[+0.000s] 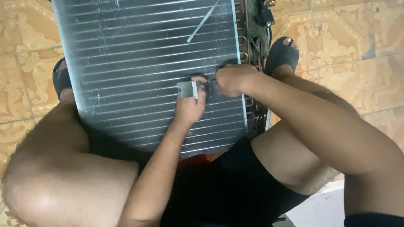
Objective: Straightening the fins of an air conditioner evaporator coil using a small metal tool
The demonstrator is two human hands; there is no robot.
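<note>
A large finned metal coil panel (146, 45) leans between my knees, its grey fins running in horizontal rows. My left hand (190, 104) rests on the lower part of the panel and grips a small grey rectangular tool (187, 89) held against the fins. My right hand (231, 79) is closed just to the right of it, knuckles up, pressed on the same row of fins; what it holds is hidden. A thin metal strip (207, 16) lies diagonally on the upper fins.
Copper tube bends and dark wiring (254, 19) run along the panel's right edge. My feet in dark sandals (281, 54) flank the panel on a patterned orange tile floor (351, 25). A white surface (320, 210) shows at the bottom right.
</note>
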